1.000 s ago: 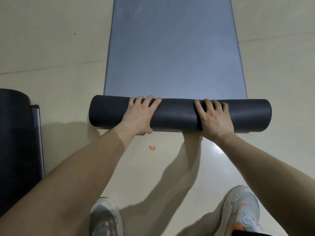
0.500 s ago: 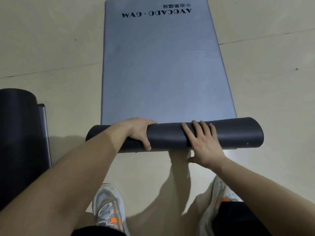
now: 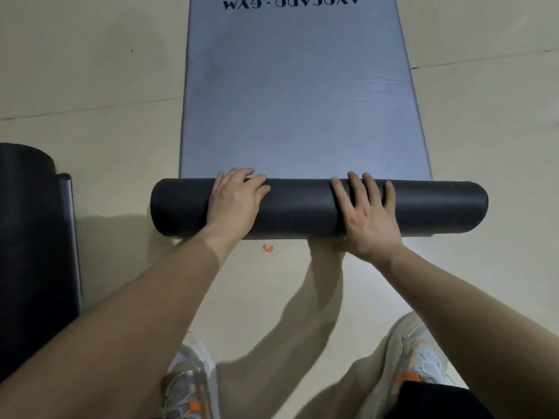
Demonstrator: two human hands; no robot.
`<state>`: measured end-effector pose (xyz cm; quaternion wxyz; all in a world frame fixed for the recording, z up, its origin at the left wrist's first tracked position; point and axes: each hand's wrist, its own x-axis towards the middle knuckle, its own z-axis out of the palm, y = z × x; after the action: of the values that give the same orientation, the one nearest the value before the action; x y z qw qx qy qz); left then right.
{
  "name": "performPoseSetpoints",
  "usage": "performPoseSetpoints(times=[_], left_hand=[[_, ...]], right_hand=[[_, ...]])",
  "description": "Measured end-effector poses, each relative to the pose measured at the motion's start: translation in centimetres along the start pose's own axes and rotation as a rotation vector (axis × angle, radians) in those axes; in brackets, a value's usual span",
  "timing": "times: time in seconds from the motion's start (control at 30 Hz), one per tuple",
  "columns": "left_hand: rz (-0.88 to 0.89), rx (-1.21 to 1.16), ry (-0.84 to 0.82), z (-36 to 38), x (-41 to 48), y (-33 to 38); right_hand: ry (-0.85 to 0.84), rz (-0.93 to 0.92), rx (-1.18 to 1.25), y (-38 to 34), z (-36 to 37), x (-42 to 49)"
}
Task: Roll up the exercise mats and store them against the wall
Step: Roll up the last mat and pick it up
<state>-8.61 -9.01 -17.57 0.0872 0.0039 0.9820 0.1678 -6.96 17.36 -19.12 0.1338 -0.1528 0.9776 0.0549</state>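
Note:
A grey-blue exercise mat (image 3: 296,95) lies flat on the floor and stretches away from me, with dark lettering at its far end. Its near end is wound into a dark roll (image 3: 429,207) lying crosswise in front of me. My left hand (image 3: 236,201) lies on top of the roll left of its middle, fingers spread and reaching over the far side. My right hand (image 3: 366,213) presses flat on the roll right of the middle, fingers straight and spread.
A second dark rolled mat (image 3: 33,237) lies on the floor at the left edge. A small orange scrap (image 3: 268,248) sits on the pale tiled floor (image 3: 90,71) just behind the roll. My two shoes (image 3: 190,385) show at the bottom.
Both hands have shifted from gripping the near side to lying on top of the roll, and the roll has turned forward over the flat mat.

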Motion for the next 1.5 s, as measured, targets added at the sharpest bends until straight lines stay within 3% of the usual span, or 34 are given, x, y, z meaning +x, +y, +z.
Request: performPoseSetpoints(times=[0.17,0.33,0.4,0.5,0.73,0.93,1.03,1.1,1.17,1.23,1.3,1.4,1.5], left_hand=[[0.135,0.456,-0.143,1.5,0.7,-0.3],[0.189,0.497,-0.109,1.4,3.4,-1.0],[0.185,0.497,-0.111,1.1,3.4,-0.8],[0.150,0.457,-0.193,0.1,2.5,-0.2],[0.120,0.341,-0.644,-1.5,-4.2,-0.3],[0.024,0.174,-0.824,-3.9,-1.2,0.0],[-0.014,0.101,-0.775,-4.1,-1.6,-0.3],[-0.013,0.100,-0.601,-3.7,-3.3,-0.8],[0.037,0.240,-0.439,-2.8,-5.4,-1.2],[0.056,0.410,-0.383,-1.8,-6.4,-1.4],[0.044,0.413,-0.341,-1.7,-5.0,-1.5],[0.038,0.290,-0.423,-3.4,-0.4,-2.0],[0.003,0.168,-0.546,-5.1,3.3,-2.4]], right_hand=[[-0.130,-0.087,0.071,2.6,-2.8,7.1],[0.033,-0.046,-0.054,1.6,-0.1,5.2],[0.069,-0.063,-0.085,1.7,-0.2,5.4],[-0.009,-0.102,-0.089,1.8,-1.9,5.2],[-0.350,-0.217,0.053,-0.5,-3.0,-1.7],[-0.138,-0.056,0.041,-2.9,-1.2,-6.6],[-0.175,-0.044,0.057,-3.3,-0.1,-6.6],[-0.151,-0.058,0.089,-2.5,-0.5,-4.6],[-0.175,-0.101,0.134,-1.6,-1.7,-2.0],[-0.198,-0.180,0.159,-1.1,-3.1,-0.1],[-0.089,-0.199,0.157,-0.6,-3.5,0.1],[0.186,-0.131,0.139,-0.2,-2.4,-1.6],[0.100,-0.081,0.012,-0.3,-1.1,-1.3]])
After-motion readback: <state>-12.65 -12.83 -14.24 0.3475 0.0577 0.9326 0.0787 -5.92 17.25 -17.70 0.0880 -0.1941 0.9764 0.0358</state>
